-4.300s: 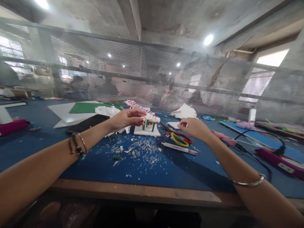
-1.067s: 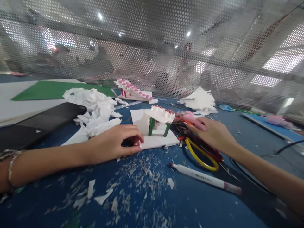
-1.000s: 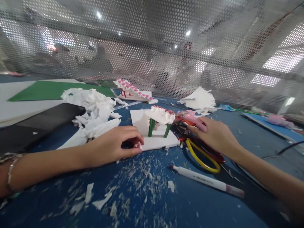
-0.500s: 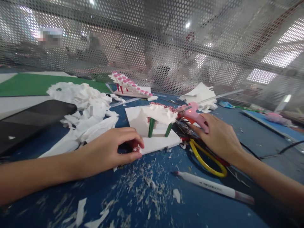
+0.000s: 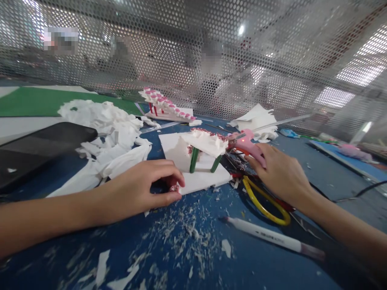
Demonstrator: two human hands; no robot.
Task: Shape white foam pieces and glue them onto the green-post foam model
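A small white foam model [image 5: 203,145] with a pink-dotted roof on green legs stands on a white foam base [image 5: 201,181] in the middle of the blue table. My left hand [image 5: 142,189] pinches the near left corner of that base, fingers curled. My right hand [image 5: 279,171] is closed around a pink glue gun [image 5: 246,143], whose nozzle points at the model's right side. Yellow- and red-handled scissors [image 5: 266,199] lie under my right wrist.
A white marker [image 5: 272,238] lies near the front right. White foam scraps [image 5: 105,133], a black phone [image 5: 36,147], a second pink-dotted model [image 5: 166,110], green and white sheets [image 5: 33,106] and a perforated metal screen [image 5: 193,60] surround the work. Crumbs litter the blue mat [image 5: 187,241].
My right hand has taken up the pink glue gun and raised it toward the model. My left hand, earlier at the roof, now holds the base corner. The view has moved closer.
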